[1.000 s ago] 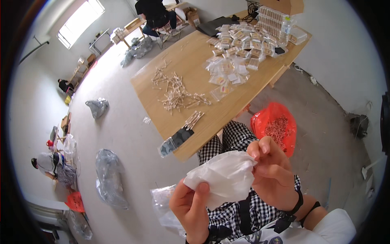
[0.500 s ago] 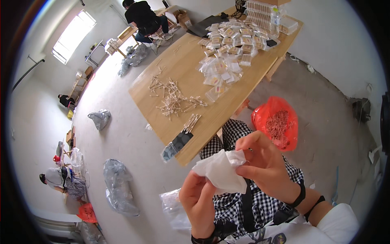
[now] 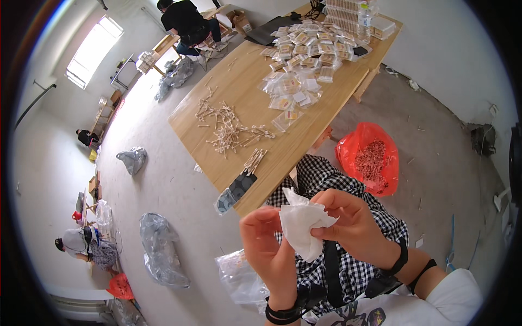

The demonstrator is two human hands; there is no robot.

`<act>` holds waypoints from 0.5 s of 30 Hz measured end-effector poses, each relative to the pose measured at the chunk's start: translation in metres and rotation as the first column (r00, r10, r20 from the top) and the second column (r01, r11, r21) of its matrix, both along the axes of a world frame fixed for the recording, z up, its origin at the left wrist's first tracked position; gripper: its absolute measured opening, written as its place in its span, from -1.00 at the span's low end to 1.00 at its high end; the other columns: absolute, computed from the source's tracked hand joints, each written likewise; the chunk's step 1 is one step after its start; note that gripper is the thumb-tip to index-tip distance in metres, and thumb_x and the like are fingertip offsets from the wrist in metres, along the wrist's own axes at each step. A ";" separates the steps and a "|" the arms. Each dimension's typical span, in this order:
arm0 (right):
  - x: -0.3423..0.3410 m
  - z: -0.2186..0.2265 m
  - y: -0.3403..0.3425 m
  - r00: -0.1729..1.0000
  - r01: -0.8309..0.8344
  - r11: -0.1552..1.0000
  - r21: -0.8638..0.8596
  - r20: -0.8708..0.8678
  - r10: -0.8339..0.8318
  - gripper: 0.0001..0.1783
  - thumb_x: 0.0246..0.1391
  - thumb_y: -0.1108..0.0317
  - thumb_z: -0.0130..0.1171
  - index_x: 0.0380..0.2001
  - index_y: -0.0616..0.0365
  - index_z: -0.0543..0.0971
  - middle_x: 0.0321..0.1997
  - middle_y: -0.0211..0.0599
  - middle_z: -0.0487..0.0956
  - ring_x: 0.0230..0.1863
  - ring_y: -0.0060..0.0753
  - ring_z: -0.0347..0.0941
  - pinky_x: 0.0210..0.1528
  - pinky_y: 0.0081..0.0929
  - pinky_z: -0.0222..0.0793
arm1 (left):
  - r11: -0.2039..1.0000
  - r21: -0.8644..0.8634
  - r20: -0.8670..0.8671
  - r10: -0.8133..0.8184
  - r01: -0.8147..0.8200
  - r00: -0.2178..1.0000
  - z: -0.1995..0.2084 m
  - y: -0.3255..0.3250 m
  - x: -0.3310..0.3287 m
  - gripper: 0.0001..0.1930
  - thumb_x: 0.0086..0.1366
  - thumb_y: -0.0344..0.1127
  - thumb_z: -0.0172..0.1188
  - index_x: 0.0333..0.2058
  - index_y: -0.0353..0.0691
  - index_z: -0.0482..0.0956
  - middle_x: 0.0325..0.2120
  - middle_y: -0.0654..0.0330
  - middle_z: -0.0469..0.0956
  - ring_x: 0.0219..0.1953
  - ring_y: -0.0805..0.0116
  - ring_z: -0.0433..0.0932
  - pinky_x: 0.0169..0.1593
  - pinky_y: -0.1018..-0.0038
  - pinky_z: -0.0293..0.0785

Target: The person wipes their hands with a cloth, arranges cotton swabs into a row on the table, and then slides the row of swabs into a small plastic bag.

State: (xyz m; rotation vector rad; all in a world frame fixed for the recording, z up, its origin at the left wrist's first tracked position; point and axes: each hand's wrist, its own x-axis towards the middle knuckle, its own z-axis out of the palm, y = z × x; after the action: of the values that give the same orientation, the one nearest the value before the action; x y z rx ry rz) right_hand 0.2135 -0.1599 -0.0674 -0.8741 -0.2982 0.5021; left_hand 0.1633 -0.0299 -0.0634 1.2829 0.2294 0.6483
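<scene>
A crumpled white tissue [image 3: 307, 225] is pinched between the thumb and fingers of my right hand [image 3: 353, 223], above my checked lap. Close against the tissue's left edge, my left hand [image 3: 267, 247] has its thumb and fingers apart and grips nothing that shows. Beyond my hands, at the near corner of the wooden table [image 3: 255, 198], a small bundle of cotton swabs [image 3: 254, 161] lies by a dark patterned flat piece [image 3: 241, 186]. A loose heap of cotton swabs [image 3: 228, 127] spreads farther left on the tabletop.
Small clear packets [image 3: 310, 46] pile up at the table's far side, near a plastic bottle [image 3: 364, 24]. A red bag [image 3: 375, 157] with loose bits sits on the floor at right. Grey plastic bags [image 3: 162, 250] lie at left. Several people sit farther off.
My left hand has let go of the tissue and its fingers have spread. My right hand keeps hold of the tissue, which now hangs more folded and upright. The view has shifted slightly.
</scene>
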 end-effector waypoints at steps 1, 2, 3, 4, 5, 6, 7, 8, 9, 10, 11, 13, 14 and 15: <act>0.000 0.001 0.002 1.000 0.002 1.000 -0.001 0.001 -0.002 -0.74 0.10 0.52 0.33 -0.15 0.21 0.52 -0.12 -0.38 0.55 -0.02 -0.56 0.48 0.02 -0.54 0.45 | 0.983 0.183 -0.074 0.005 0.009 0.997 -0.002 0.003 -0.004 -0.78 0.33 -0.45 0.14 -0.09 -0.42 0.50 -0.17 0.11 0.57 -0.16 0.41 0.56 0.01 0.51 0.47; 0.001 0.002 0.005 0.997 0.073 0.997 -0.002 0.030 -0.073 -0.73 0.06 0.56 0.34 -0.17 0.19 0.51 -0.11 -0.39 0.54 -0.03 -0.58 0.48 0.00 -0.55 0.45 | 0.933 0.358 -0.145 0.024 0.030 0.989 -0.003 0.004 -0.006 -0.81 0.35 -0.44 0.13 -0.11 -0.41 0.52 -0.20 0.12 0.57 -0.19 0.44 0.54 0.01 0.53 0.45; 0.001 0.002 0.008 0.989 0.139 0.990 0.000 0.057 -0.139 -0.72 0.02 0.60 0.34 -0.20 0.17 0.51 -0.10 -0.41 0.52 -0.04 -0.60 0.47 -0.01 -0.55 0.45 | 0.933 0.359 -0.145 0.026 0.028 0.989 -0.001 0.003 -0.007 -0.81 0.35 -0.44 0.13 -0.11 -0.41 0.52 -0.20 0.12 0.57 -0.19 0.44 0.54 0.01 0.53 0.45; 0.001 0.000 0.006 0.989 0.138 0.990 0.001 0.058 -0.138 -0.72 0.02 0.60 0.34 -0.20 0.17 0.51 -0.10 -0.41 0.52 -0.04 -0.60 0.47 -0.01 -0.55 0.45 | 0.982 0.184 -0.171 -0.014 0.046 0.985 0.003 -0.001 -0.009 -0.85 0.34 -0.48 0.12 -0.16 -0.41 0.54 -0.18 0.12 0.57 -0.22 0.44 0.52 -0.02 0.52 0.44; 0.002 -0.004 0.001 0.994 0.112 0.992 -0.052 0.019 -0.112 -0.73 0.05 0.58 0.33 -0.18 0.18 0.51 -0.12 -0.40 0.54 -0.04 -0.60 0.47 0.02 -0.54 0.44 | 0.998 0.004 -0.188 -0.058 0.060 0.980 0.005 -0.003 -0.010 -0.88 0.34 -0.52 0.11 -0.20 -0.40 0.57 -0.17 0.12 0.58 -0.24 0.45 0.49 -0.05 0.51 0.44; 0.003 -0.005 -0.002 0.996 0.086 0.991 -0.104 -0.021 -0.089 -0.73 0.09 0.56 0.32 -0.16 0.18 0.50 -0.13 -0.39 0.56 -0.04 -0.60 0.48 0.05 -0.52 0.42 | 0.998 0.005 -0.187 -0.059 0.061 0.981 0.006 0.000 -0.009 -0.88 0.34 -0.52 0.11 -0.20 -0.40 0.57 -0.17 0.12 0.58 -0.24 0.45 0.49 -0.05 0.51 0.44; 0.003 -0.004 -0.003 0.996 0.088 0.991 -0.104 -0.020 -0.090 -0.73 0.09 0.56 0.32 -0.16 0.18 0.50 -0.13 -0.39 0.56 -0.04 -0.60 0.48 0.05 -0.52 0.42 | 0.997 0.045 -0.155 -0.058 0.066 0.986 0.007 0.005 -0.009 -0.84 0.34 -0.50 0.12 -0.14 -0.40 0.55 -0.19 0.12 0.58 -0.25 0.44 0.50 -0.06 0.52 0.44; 0.004 -0.002 -0.004 0.993 0.113 0.991 -0.068 -0.013 -0.114 -0.72 0.09 0.57 0.32 -0.15 0.19 0.50 -0.13 -0.39 0.56 -0.03 -0.60 0.48 0.05 -0.53 0.42 | 0.994 0.086 -0.123 -0.058 0.069 0.991 0.009 0.008 -0.008 -0.79 0.34 -0.49 0.13 -0.08 -0.41 0.53 -0.21 0.13 0.58 -0.25 0.43 0.52 -0.07 0.53 0.45; 0.004 0.000 -0.005 0.991 0.134 0.990 -0.033 -0.006 -0.134 -0.71 0.09 0.58 0.31 -0.14 0.20 0.50 -0.13 -0.39 0.56 -0.03 -0.60 0.48 0.05 -0.53 0.42 | 0.994 0.087 -0.122 -0.056 0.067 0.991 0.012 0.010 -0.007 -0.79 0.34 -0.49 0.13 -0.08 -0.41 0.53 -0.21 0.13 0.58 -0.25 0.43 0.52 -0.07 0.53 0.45; 0.005 0.001 -0.006 0.991 0.132 0.991 -0.032 -0.005 -0.132 -0.71 0.09 0.58 0.31 -0.14 0.20 0.50 -0.13 -0.39 0.56 -0.03 -0.60 0.48 0.05 -0.53 0.42 | 0.995 0.061 -0.056 -0.073 0.076 0.996 0.018 0.010 -0.005 -0.73 0.32 -0.48 0.16 -0.02 -0.40 0.49 -0.20 0.11 0.58 -0.25 0.43 0.53 -0.08 0.53 0.45; 0.005 0.002 -0.007 0.992 0.114 0.991 -0.067 0.062 -0.110 -0.71 0.09 0.59 0.31 -0.13 0.22 0.49 -0.14 -0.39 0.56 -0.03 -0.60 0.48 0.06 -0.53 0.41 | 0.996 0.036 0.010 -0.087 0.086 0.996 0.021 0.011 -0.005 -0.66 0.31 -0.48 0.18 0.05 -0.39 0.45 -0.20 0.09 0.57 -0.25 0.42 0.53 -0.10 0.54 0.46; 0.005 0.005 -0.011 0.988 0.099 0.990 -0.104 0.128 -0.085 -0.71 0.09 0.59 0.30 -0.12 0.23 0.49 -0.14 -0.39 0.56 -0.02 -0.59 0.48 0.06 -0.54 0.41 | 0.990 0.050 -0.030 -0.130 0.132 0.991 0.026 0.012 -0.005 -0.52 0.25 -0.48 0.25 0.12 -0.40 0.36 -0.16 0.05 0.56 -0.23 0.38 0.55 -0.09 0.52 0.47; 0.006 0.006 -0.011 0.990 0.073 0.992 -0.099 0.131 -0.059 -0.71 0.09 0.60 0.30 -0.11 0.25 0.49 -0.14 -0.38 0.56 -0.02 -0.59 0.48 0.06 -0.54 0.41 | 0.989 0.026 -0.128 -0.138 0.142 0.982 0.032 0.010 -0.005 -0.50 0.21 -0.39 0.28 0.10 -0.41 0.38 -0.21 0.09 0.55 -0.24 0.38 0.53 -0.10 0.51 0.44; 0.006 0.008 -0.013 0.990 0.050 0.995 -0.092 0.135 -0.037 -0.71 0.09 0.61 0.29 -0.11 0.26 0.50 -0.14 -0.38 0.56 -0.02 -0.59 0.48 0.06 -0.54 0.42 | 0.988 0.003 -0.224 -0.149 0.154 0.963 0.037 0.009 -0.005 -0.47 0.17 -0.29 0.30 0.07 -0.42 0.40 -0.26 0.13 0.53 -0.25 0.37 0.51 -0.11 0.51 0.40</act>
State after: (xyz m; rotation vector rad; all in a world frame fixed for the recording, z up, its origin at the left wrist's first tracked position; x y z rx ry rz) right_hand 0.2199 -0.1725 -0.0593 -1.0066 -0.3787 0.4203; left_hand 0.1582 -0.0205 -0.0268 1.3788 0.3065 0.3755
